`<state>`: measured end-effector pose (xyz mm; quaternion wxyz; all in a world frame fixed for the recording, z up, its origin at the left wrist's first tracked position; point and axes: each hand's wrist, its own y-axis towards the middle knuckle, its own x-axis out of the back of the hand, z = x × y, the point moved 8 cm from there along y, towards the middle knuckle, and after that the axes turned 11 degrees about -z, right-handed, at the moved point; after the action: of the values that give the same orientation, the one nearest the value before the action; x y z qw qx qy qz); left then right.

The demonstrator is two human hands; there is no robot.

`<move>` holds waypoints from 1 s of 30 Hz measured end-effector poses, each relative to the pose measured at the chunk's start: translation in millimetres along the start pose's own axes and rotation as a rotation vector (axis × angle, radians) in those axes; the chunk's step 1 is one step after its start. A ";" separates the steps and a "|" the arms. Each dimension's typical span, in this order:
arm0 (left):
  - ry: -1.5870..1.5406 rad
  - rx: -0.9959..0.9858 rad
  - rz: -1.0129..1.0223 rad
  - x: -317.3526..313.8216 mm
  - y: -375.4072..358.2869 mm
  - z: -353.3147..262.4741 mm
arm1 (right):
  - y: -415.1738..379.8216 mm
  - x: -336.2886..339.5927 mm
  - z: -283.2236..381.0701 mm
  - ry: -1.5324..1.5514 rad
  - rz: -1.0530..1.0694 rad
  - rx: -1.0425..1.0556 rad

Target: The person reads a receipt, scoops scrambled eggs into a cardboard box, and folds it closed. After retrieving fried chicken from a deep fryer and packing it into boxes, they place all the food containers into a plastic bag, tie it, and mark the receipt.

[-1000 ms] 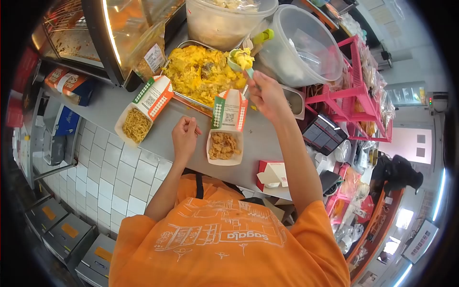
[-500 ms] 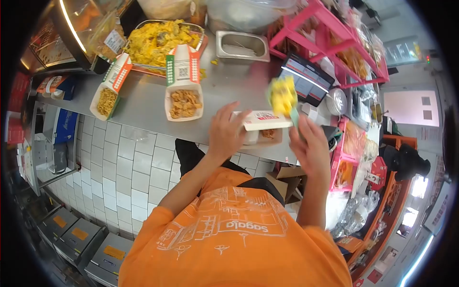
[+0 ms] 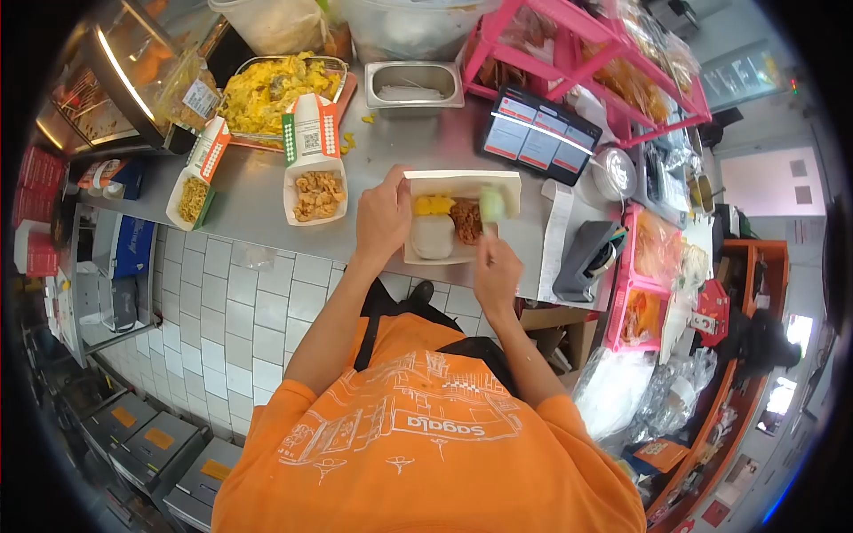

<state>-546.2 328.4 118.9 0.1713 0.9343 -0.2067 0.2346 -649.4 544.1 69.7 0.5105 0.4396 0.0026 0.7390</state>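
A white food box stands with its lid up on the counter's front edge. Inside are a pale round portion, yellow food at the back left and reddish-brown food in the middle. My left hand is at the box's left side, its fingers closed on the lid's edge. My right hand, closed in front of the box's right part, grips a pale green utensil, whose blurred head is inside the box.
Two open boxes, one with noodles and one with fried pieces, stand to the left. Behind are a tray of yellow food and a metal pan. A tablet, paper strip and black dispenser stand right.
The box lid has gone up, showing the contents. My right hand has moved left and down to the box; the yellow food on its utensil is gone, and yellow food now shows in the box.
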 end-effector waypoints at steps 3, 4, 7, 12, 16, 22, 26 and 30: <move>-0.027 0.076 0.031 -1.6 -8.2 29.0 | -27.0 22.1 -16.6 0.716 0.045 -1.103; -0.040 0.087 0.067 -1.4 -11.3 37.3 | -18.8 31.4 7.0 0.834 0.112 -1.091; -0.097 0.023 0.173 3.4 -27.1 38.7 | 33.2 8.2 95.2 0.943 0.320 -1.058; -0.166 -0.089 0.259 3.3 -36.1 46.4 | 110.9 -176.0 222.6 0.721 0.862 -0.618; -0.327 -0.172 0.395 23.1 6.6 23.4 | 213.1 -236.7 280.9 0.363 0.199 0.625; -0.412 -0.216 0.492 -6.5 17.4 43.2 | 482.4 -302.3 184.6 -0.268 0.635 0.444; -0.406 -0.252 0.534 -15.8 23.1 44.1 | 472.7 -425.7 125.9 -0.191 0.388 0.553; -0.476 -0.249 0.533 -8.9 30.3 45.8 | 509.1 -450.8 29.7 -0.381 0.573 0.522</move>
<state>-550.7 286.0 83.1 0.1636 0.8482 -0.5034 0.0206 -971.4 -54.1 26.6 0.1478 0.6656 -0.0269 0.7310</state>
